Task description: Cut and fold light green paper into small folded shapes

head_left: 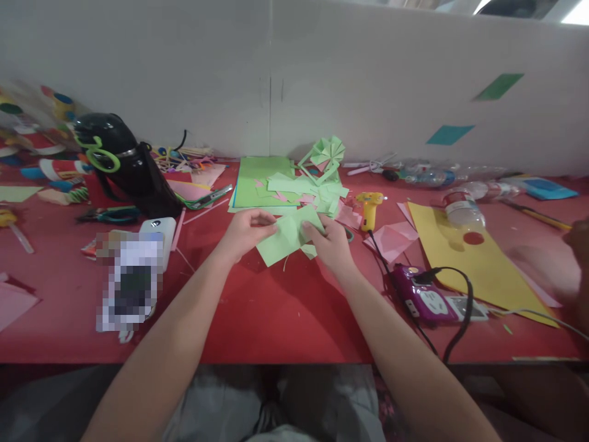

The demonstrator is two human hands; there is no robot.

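Note:
A light green sheet of paper [288, 236] with a crease across it is held up over the red table [276, 313]. My left hand [251, 230] pinches its left edge between thumb and fingers. On the right side, my right hand [329, 239] grips the same sheet, its thumb lying on top. Just beyond both hands are green paper sheets [262, 169] with green and pink scraps on them. Behind these scraps stands a folded green paper flower [328, 152]. The fingers of my right hand are partly hidden under the paper.
A yellow glue gun [369, 209] stands right of my hands, its cord running to a purple power strip [426, 294]. Further right lie yellow card [478, 264] and plastic bottles [462, 209]. At left are a black bottle [129, 166], pliers [110, 215] and a utility knife [211, 196].

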